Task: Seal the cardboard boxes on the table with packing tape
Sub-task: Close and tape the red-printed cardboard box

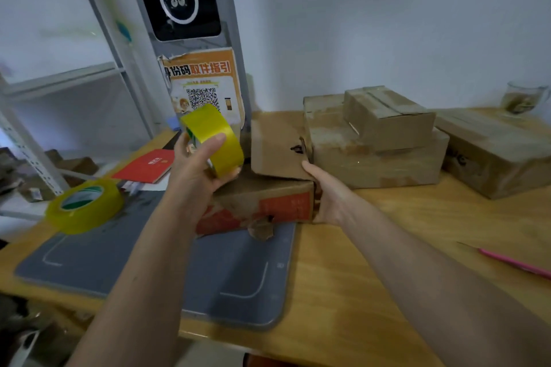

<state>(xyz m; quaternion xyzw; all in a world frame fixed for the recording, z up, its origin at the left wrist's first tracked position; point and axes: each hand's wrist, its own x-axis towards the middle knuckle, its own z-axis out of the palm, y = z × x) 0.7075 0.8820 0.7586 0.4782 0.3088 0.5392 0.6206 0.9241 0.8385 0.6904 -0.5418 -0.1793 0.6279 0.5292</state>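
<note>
Wooden tabletop (pixel 372 262) runs bare toward its near edge on my right, with a grey mat (pixel 238 277) filling the left. My left hand (pixel 196 167) grips a yellow tape roll (pixel 214 137) above the mat, its core pointing left and up. My right hand (pixel 325 197) holds the right end of an orange-printed cardboard box (pixel 268 202), lying long side across me, a smaller box (pixel 274 143) tilted on it. Sealed boxes (pixel 378 140) crowd the back wall.

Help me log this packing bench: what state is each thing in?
Yellow tape roll: lifted, gripped by left hand.
Second yellow tape roll: flat on grey mat.
Orange-printed cardboard box: torn, held by right hand.
Small brown box: closed, stacked.
</note>
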